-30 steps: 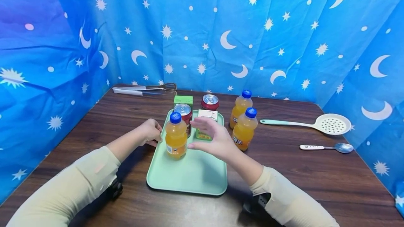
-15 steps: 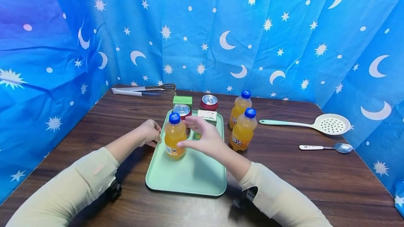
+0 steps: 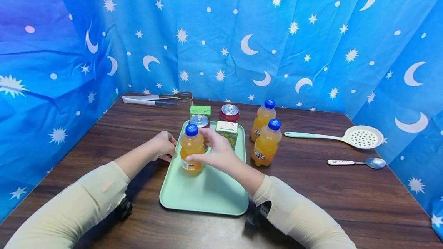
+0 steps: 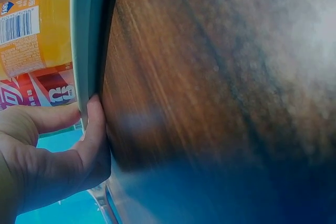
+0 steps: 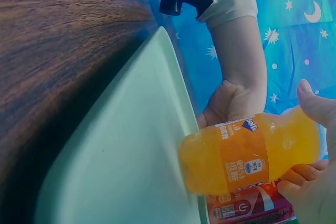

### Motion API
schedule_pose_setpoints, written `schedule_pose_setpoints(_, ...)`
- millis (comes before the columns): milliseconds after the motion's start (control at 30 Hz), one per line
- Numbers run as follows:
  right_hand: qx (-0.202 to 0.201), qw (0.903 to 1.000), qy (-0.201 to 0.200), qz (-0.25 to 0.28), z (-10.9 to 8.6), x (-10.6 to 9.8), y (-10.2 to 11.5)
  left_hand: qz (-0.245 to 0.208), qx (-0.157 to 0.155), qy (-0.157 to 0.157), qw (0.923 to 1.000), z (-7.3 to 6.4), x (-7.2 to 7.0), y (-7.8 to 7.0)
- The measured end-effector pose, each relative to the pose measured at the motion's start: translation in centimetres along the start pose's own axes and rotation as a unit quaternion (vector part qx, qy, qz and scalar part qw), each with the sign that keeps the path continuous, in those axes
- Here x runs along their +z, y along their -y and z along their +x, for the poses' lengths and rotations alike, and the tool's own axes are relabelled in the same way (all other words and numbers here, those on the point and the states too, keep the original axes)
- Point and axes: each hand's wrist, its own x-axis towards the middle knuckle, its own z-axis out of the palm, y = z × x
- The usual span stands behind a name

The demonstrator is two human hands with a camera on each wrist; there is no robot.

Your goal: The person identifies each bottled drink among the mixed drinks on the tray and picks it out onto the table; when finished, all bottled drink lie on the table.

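Note:
An orange soda bottle with a blue cap stands upright on the light green tray. My right hand is around its right side, thumb in front and fingers behind. In the right wrist view the thumb is held off the bottle, while the fingers lie close against its other side. My left hand pinches the tray's left rim, thumb on the inside and fingers outside, as the left wrist view shows at the rim. A red can and a green carton stand behind the bottle.
Two more orange soda bottles stand right of the tray. Behind it are another red can and green carton. Tongs lie at the back left, a slotted skimmer and a spoon at the right.
My right hand has moved left, from beside the bottle to around it. The left hand stays at the tray's rim, and the bottle and tray have not visibly moved.

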Motion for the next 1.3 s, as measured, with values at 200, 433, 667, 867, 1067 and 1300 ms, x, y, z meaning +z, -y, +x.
schedule_pose_setpoints(200,0.002,0.9999,-0.011,-0.003,0.2,0.4,-0.1,-0.007,0.002,0.002,1.0,0.0,0.0,-0.1)
schedule_pose_setpoints(433,-0.013,0.9997,-0.02,-0.004,0.2,0.9,0.1,-0.003,-0.005,0.0,1.0,-0.2,0.0,0.0)
schedule_pose_setpoints(667,-0.021,0.9994,-0.026,-0.008,0.2,0.9,0.0,0.005,-0.003,0.0,1.0,-0.1,0.0,0.1)
schedule_pose_setpoints(867,-0.024,0.9993,-0.029,-0.002,0.4,0.9,-0.1,-0.001,-0.004,0.0,1.0,0.1,-0.2,-0.1)
schedule_pose_setpoints(1067,-0.029,0.999,-0.033,0.006,0.6,1.0,0.0,0.002,-0.002,-0.008,1.0,0.2,-0.3,-0.1)
schedule_pose_setpoints(1300,-0.009,0.9991,-0.028,0.03,0.1,1.0,0.0,0.016,-0.005,-0.006,0.9998,-0.2,0.0,0.0)
